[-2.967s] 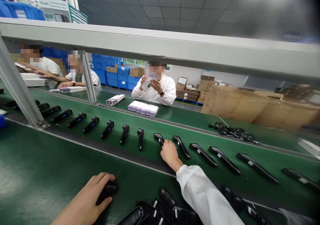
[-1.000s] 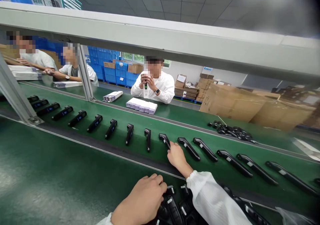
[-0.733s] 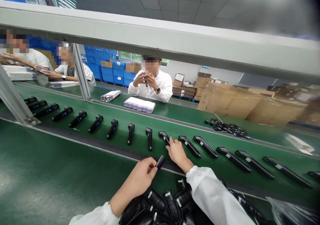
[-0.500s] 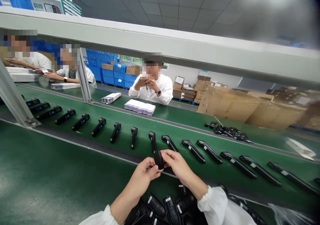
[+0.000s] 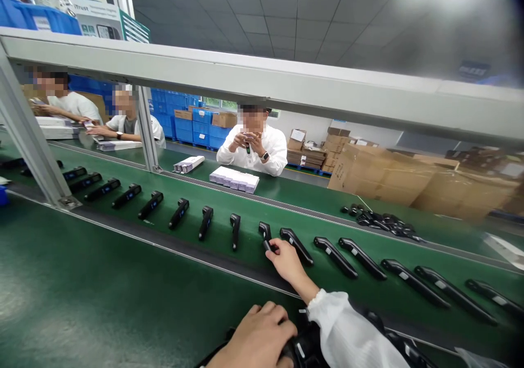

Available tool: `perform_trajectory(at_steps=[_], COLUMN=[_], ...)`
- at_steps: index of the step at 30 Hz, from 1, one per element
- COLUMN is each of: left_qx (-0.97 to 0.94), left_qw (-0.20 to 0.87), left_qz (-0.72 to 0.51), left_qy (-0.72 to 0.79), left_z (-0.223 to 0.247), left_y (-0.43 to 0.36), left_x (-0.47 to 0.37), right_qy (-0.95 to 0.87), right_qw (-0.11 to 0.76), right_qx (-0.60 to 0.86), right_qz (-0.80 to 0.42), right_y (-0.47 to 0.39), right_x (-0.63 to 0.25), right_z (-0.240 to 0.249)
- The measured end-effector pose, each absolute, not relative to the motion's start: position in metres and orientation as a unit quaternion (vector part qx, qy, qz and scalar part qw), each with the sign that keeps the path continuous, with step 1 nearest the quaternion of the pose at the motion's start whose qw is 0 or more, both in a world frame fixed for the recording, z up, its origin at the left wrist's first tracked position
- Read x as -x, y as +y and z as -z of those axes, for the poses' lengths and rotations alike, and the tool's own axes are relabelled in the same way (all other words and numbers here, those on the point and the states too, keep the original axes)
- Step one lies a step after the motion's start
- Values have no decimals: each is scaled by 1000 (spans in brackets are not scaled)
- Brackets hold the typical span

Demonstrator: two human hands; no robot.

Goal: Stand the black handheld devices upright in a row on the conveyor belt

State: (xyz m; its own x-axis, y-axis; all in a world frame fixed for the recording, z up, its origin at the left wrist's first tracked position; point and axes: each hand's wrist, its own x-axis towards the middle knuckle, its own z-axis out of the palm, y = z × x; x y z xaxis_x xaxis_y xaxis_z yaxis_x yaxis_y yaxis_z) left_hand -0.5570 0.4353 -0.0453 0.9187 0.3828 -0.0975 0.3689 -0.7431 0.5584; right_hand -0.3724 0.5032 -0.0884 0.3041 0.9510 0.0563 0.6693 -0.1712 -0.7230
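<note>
My right hand (image 5: 285, 260) is stretched over the green conveyor belt (image 5: 241, 264). Its thumb and fingers are closed round the lower end of a black angled handheld device (image 5: 265, 230), which lies on the belt. Lower down, my left hand (image 5: 262, 332) rests palm down on a pile of black pieces (image 5: 308, 346), some with white labels. Its fingers are bent over the pile, and what lies under them is mostly hidden. Beside my right hand lies another black device (image 5: 297, 246) with a small white label.
A row of black devices (image 5: 179, 213) runs along the belt, some with lit screens. Across it stand white boxes (image 5: 234, 180) and a heap of small black parts (image 5: 388, 221). A co-worker (image 5: 256, 144) sits opposite. A grey metal beam (image 5: 245, 70) crosses above.
My hands have parted from the small black piece both were holding. The right has moved forward to a device on the belt; the left has dropped to the pile. The view has shifted slightly.
</note>
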Motion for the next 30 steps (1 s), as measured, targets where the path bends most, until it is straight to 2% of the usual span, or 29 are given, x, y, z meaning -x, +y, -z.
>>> perform_trajectory(at_steps=[3,6,14,17,20,23,26,30], left_qx=[-934,-929,-912,-907,-908,-914,-923,-927], left_qw=[297,283,264,271,258,262,278,277], left_qz=[14,-10,-77,-86,-83,-50,9,33], left_qy=[198,238,305,311,319,305,265,252], left_z=[46,52,58,56,51,42,34,28], left_y=[432,433,450,457,464,470,472,471], left_x=[555,553,557,563,570,579,585,589], right_qy=[-567,-562,-562,-591,-699,-790,-799,-766], right_qw=[226,181,167,214,255,147,53,57], right_qx=[784,803,807,776,655,542,546,609], right_qz=[-109,-81,-69,-45,-132,-246,-245,-196], right_y=[509,510,501,480,442,402,379,383], right_x=[373,372,356,353,355,363,372,377], right_z=[93,96,88,68,47,36,40,51])
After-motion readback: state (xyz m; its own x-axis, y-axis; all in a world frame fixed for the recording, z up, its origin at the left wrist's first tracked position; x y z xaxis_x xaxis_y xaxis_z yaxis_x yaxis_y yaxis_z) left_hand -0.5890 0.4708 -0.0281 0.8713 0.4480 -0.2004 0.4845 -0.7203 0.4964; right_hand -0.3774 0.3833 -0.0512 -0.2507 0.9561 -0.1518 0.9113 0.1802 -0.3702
